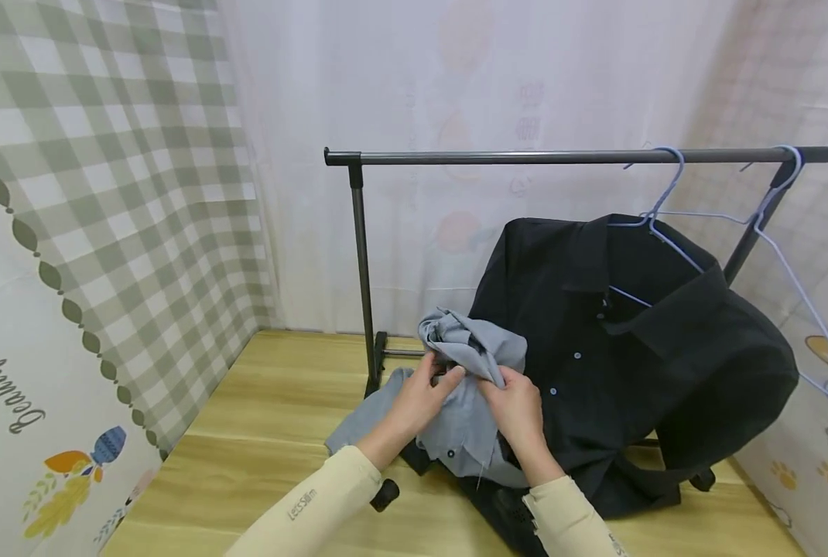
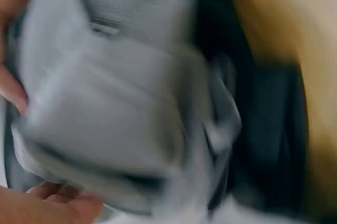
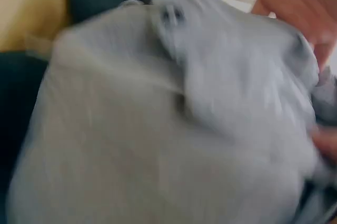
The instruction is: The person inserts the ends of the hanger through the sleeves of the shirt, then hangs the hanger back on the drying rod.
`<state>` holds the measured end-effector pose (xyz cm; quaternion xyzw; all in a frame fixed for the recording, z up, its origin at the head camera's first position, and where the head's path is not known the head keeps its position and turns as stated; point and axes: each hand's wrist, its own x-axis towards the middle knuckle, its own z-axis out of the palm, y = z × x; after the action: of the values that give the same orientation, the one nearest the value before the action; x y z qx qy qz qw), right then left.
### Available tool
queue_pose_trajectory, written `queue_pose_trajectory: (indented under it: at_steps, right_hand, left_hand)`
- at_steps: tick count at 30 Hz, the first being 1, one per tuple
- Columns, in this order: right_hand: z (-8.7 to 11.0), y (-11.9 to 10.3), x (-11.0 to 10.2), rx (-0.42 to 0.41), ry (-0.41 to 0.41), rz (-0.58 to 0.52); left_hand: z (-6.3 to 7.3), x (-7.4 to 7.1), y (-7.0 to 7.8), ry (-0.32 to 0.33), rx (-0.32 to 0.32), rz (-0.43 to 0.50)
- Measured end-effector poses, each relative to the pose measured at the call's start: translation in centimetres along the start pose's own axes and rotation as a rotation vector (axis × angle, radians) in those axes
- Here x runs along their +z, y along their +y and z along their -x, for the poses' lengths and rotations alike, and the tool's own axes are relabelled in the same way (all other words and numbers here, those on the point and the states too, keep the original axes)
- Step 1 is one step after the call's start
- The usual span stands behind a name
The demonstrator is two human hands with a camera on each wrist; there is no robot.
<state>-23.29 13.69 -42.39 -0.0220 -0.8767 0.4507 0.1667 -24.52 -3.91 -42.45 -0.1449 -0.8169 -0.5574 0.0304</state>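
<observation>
Bunched up in front of me is a grey-blue buttoned shirt (image 1: pixel 470 433), held with both hands above the wooden table. My left hand (image 1: pixel 416 402) grips its cloth on the left side, thumb on top. On the right, my right hand (image 1: pixel 517 406) pinches a fold of the same shirt. The fingertips are partly hidden in the cloth. Both wrist views are blurred; grey cloth (image 2: pixel 105 98) fills most of the left one and pale shirt fabric (image 3: pixel 174 129) the right one. Just behind and to the right, a black shirt (image 1: pixel 567 348) hangs on a light purple hanger (image 1: pixel 667 193).
A dark metal clothes rack (image 1: pixel 484 158) spans the back of the table (image 1: pixel 261 433). Another light purple hanger (image 1: pixel 790 263) hangs at its right end. The black shirt's lower part lies on the table. A green checked curtain (image 1: pixel 128 155) borders the left side.
</observation>
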Motion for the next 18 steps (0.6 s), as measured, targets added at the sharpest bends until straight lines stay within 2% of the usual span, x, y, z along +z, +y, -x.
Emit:
queue_pose_trajectory:
  at_steps: [2,4,6,9,12,15,18]
  right_hand:
    - [0.3,0.3,0.3,-0.034,-0.154,-0.001]
    - [0.5,0.6,0.4,-0.059,-0.285,-0.011]
    - [0.6,1.0,0.3,-0.075,-0.371,-0.044]
    - [0.6,1.3,0.0,-0.109,-0.449,-0.07]
    - [0.4,1.6,-0.2,-0.169,-0.529,-0.087]
    - [0.3,1.8,-0.4,-0.225,-0.592,-0.102]
    - [0.3,1.9,-0.8,-0.232,-0.626,-0.13]
  left_hand:
    - [-0.2,0.6,-0.1,-0.017,-0.083,0.105]
    - [-0.6,0.9,-0.8,-0.003,-0.122,0.181]
    - [-0.9,0.8,-1.7,0.003,-0.137,0.212]
    - [-1.0,0.4,-2.6,-0.028,-0.163,0.216]
    - [-1.0,0.0,-2.5,-0.084,-0.205,0.189]
    - [-1.0,-0.1,-2.2,-0.123,-0.191,0.186]
    - [-1.3,-0.4,-2.3,-0.099,-0.163,0.15]
